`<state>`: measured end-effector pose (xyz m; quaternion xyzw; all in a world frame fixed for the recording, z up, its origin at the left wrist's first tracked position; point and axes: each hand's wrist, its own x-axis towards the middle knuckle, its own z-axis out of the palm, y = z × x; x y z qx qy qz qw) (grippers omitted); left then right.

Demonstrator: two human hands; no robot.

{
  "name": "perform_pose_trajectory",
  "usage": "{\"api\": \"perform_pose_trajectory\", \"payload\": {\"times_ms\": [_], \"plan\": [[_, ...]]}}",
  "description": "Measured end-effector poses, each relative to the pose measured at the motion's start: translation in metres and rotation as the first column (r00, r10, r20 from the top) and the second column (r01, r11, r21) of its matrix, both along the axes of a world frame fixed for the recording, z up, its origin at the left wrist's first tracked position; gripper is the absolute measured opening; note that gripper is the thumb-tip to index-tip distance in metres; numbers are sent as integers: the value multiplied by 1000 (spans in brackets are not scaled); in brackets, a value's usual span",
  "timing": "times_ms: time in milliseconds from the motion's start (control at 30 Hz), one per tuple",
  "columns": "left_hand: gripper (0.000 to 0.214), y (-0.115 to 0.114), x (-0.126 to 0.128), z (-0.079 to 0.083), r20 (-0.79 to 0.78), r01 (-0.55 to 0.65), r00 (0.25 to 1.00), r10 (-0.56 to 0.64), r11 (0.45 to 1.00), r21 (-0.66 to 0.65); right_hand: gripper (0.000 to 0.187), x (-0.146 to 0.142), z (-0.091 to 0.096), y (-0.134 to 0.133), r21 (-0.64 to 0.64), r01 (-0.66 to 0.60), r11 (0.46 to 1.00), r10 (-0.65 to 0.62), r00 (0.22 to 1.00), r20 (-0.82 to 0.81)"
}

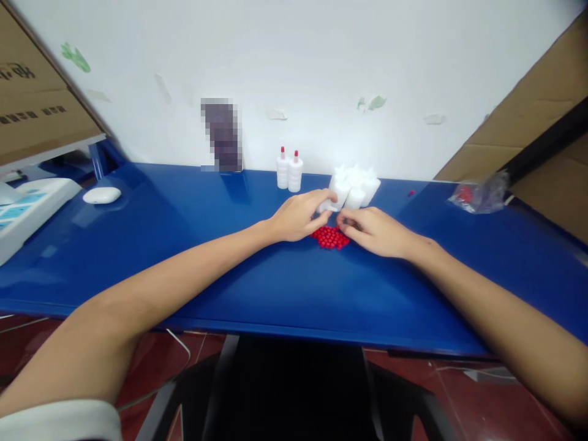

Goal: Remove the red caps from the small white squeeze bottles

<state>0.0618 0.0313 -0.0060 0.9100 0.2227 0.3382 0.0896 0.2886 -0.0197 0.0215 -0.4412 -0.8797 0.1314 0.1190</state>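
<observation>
My left hand (298,215) reaches across the blue table (184,257), fingers closed round a small white bottle (331,202) lying at the front of a cluster of white bottles (356,184). My right hand (374,231) rests beside it with fingers curled in a pinch at the edge of a pile of small red caps (329,237); what the fingertips hold is too small to name. Two capped white bottles (289,171) with red tips stand upright behind, near the wall.
A white mouse (101,195) and a white device (27,211) lie at the far left under a cardboard box (37,104). A clear plastic bag (480,195) sits at the right by more cardboard (528,128). A black chair (294,392) is below.
</observation>
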Motion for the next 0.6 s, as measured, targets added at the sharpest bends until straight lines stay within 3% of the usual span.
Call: {"api": "perform_pose_trajectory", "payload": {"times_ms": [600], "plan": [[35, 0, -1, -1, -3, -11, 1000, 11, 1000, -7, 19, 0, -2, 0, 22, -29, 999, 29, 999, 22]]}}
